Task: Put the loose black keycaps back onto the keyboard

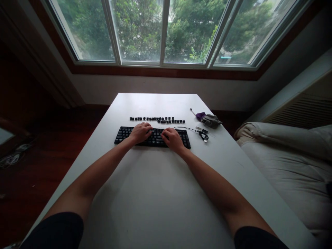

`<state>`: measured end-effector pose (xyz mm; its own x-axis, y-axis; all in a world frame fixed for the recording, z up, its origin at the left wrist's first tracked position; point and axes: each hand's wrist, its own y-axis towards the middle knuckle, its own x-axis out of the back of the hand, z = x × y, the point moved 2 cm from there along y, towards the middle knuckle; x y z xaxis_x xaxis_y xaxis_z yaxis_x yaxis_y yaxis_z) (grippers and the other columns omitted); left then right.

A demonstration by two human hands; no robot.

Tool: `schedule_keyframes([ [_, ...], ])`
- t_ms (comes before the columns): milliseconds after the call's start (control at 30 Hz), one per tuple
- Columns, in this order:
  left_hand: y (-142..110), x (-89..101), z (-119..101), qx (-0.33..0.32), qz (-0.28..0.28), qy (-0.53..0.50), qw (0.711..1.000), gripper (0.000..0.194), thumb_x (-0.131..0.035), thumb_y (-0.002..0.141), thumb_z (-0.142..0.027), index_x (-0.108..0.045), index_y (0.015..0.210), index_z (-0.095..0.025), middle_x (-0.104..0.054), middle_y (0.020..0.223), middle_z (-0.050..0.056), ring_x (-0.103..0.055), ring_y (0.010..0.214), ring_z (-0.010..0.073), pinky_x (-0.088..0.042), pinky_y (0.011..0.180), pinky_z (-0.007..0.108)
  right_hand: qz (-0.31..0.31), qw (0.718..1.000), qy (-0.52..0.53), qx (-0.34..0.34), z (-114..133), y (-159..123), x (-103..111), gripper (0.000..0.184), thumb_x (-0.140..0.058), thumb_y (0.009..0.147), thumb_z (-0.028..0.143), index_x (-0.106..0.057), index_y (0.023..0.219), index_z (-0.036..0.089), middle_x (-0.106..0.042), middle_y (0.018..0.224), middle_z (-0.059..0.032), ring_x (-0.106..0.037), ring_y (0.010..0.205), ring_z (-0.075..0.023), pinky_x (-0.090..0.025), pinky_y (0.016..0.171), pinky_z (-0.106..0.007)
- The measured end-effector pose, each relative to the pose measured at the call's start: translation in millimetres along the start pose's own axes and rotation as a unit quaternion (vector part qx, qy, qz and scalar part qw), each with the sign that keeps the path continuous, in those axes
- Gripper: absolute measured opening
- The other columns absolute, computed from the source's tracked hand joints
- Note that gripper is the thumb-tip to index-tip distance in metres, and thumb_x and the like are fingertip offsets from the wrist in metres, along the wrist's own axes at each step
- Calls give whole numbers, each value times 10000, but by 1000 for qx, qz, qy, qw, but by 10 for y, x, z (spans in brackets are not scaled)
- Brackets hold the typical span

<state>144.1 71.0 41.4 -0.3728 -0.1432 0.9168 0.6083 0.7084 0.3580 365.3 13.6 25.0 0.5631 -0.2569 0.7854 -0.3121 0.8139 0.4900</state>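
Note:
A black keyboard (155, 141) lies flat on the white table, its long side across my view. My left hand (141, 132) rests over its left-middle part, fingers bent and drawn together at the upper key rows. Just right of the middle, my right hand (173, 139) is over the keys with thumb and fingers closed towards each other. Whatever is between the fingertips of either hand is too small to make out. Behind the keyboard, loose black keycaps (153, 119) stand in two rough rows, the nearer one shifted to the right.
On the white table (155, 193), right of the keyboard, lie a coiled black cable (203, 135) and small thin metal pieces (201, 129). Farther back are a grey and purple cloth (210, 120) and a thin stick-like brush (192, 111). A pale sofa (282, 166) flanks the right edge.

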Motion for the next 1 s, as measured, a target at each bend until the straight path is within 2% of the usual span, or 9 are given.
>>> schedule_keyframes([
  [100, 406, -117, 15, 47, -16, -5, 999, 257, -527, 958, -329, -717, 1114, -254, -685, 1184, 58, -619, 1088, 256, -504, 930, 405, -9, 999, -35, 8, 75, -5, -45, 183, -520, 994, 286, -681, 954, 211, -656, 1027, -93, -554, 1000, -246, -419, 934, -381],
  [200, 761, -273, 35, 90, -7, 7, 996, 243, -564, 932, -328, -728, 1097, -257, -684, 1170, 68, -620, 1081, 266, -513, 893, 391, 24, 997, -62, 50, 107, -6, -96, 215, -498, 1005, 278, -692, 946, 208, -657, 1015, -103, -550, 998, -248, -422, 912, -379],
  [367, 1075, -515, 101, 141, 20, 22, 990, 233, -609, 896, -332, -731, 1083, -267, -673, 1139, 79, -607, 1091, 274, -510, 878, 378, 31, 995, -71, 60, 53, -26, -87, 229, -481, 1018, 288, -690, 965, 209, -659, 1025, -94, -551, 1007, -234, -426, 921, -364],
  [500, 1152, -637, 139, 131, 31, 27, 990, 235, -608, 885, -323, -739, 1072, -265, -670, 1142, 89, -606, 1091, 281, -504, 889, 393, 32, 994, -83, 62, 45, -22, -84, 258, -459, 1029, 310, -687, 958, 213, -660, 1017, -92, -551, 1005, -234, -426, 930, -366],
  [667, 1178, -678, 184, 144, 36, 28, 989, 189, -606, 867, -288, -748, 989, -260, -698, 1081, 84, -626, 1034, 261, -499, 875, 371, 36, 995, -81, 54, 58, -16, -88, 253, -465, 1027, 316, -691, 966, 220, -663, 1016, -94, -546, 1004, -240, -425, 926, -373],
  [833, 1148, -623, 207, 141, 36, 26, 989, 174, -628, 840, -262, -733, 978, -257, -717, 1038, 67, -637, 995, 244, -495, 860, 348, 37, 996, -70, 46, 44, -29, -88, 253, -466, 1028, 320, -689, 964, 221, -660, 1024, -93, -548, 1007, -242, -419, 924, -372],
  [1000, 991, -440, 257, 100, 15, -11, 995, 246, -623, 827, -220, -707, 1055, -255, -712, 1017, 44, -644, 931, 211, -499, 821, 322, 20, 997, -63, 30, 25, -35, -87, 236, -476, 1020, 310, -684, 953, 220, -663, 1013, -91, -555, 1008, -242, -418, 938, -374],
])
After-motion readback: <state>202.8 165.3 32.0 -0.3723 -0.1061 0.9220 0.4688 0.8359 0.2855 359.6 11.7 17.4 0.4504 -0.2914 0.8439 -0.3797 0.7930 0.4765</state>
